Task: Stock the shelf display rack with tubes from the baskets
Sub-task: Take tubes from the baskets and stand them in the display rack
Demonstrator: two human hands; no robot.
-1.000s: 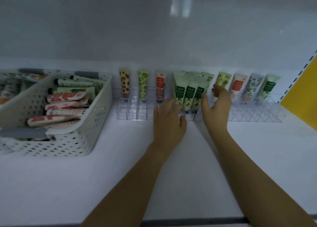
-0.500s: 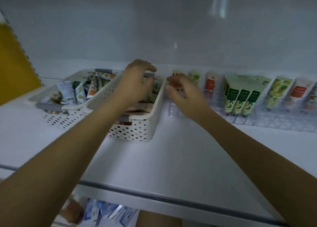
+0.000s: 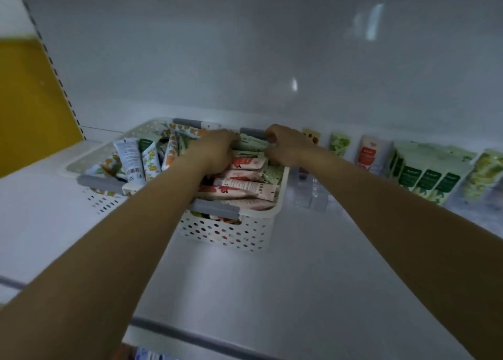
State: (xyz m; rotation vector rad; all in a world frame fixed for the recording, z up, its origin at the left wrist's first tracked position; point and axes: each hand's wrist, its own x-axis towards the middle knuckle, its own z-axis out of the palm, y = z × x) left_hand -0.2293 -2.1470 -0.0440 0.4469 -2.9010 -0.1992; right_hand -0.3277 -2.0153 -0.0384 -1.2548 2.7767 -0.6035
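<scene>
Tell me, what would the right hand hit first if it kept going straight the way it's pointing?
Probably the green tubes at the far end of the basket, just ahead of the right hand; the grey handle sits behind them. Depth is unclear.

The shelf is viewed from one wide-angle camera worn on the head, faced forward and down along both forearms. The scene is taken from close in. The perforated basket is framed under the fingers of the left hand and right hand, the clear display rack to their right, and the back wall beyond them.
</scene>
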